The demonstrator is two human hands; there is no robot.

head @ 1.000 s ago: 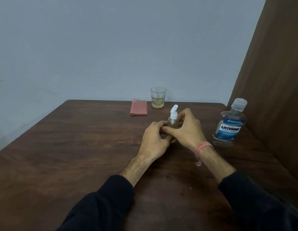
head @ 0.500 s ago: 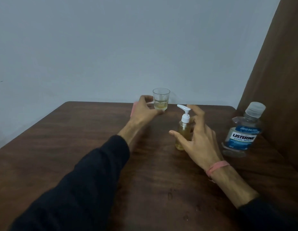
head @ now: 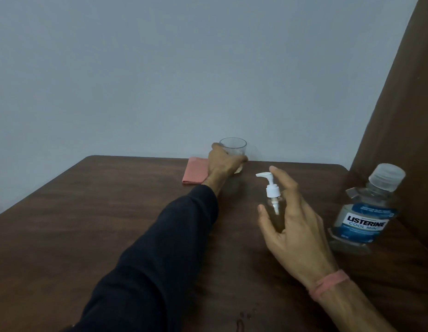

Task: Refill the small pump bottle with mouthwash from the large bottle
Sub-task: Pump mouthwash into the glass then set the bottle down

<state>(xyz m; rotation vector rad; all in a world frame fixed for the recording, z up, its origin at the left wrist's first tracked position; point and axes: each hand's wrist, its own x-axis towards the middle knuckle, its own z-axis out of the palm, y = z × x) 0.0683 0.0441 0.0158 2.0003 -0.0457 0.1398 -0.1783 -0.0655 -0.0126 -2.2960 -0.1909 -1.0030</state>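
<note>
A dark brown wooden table (head: 93, 226) with a rounded far corner stands against a plain pale grey-blue wall (head: 160, 68), a brown wooden panel (head: 404, 111) rising along its right side.

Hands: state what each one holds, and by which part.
The left hand grips the glass around its lower wall. The right hand is open beside the pump bottle, holding nothing.
</note>
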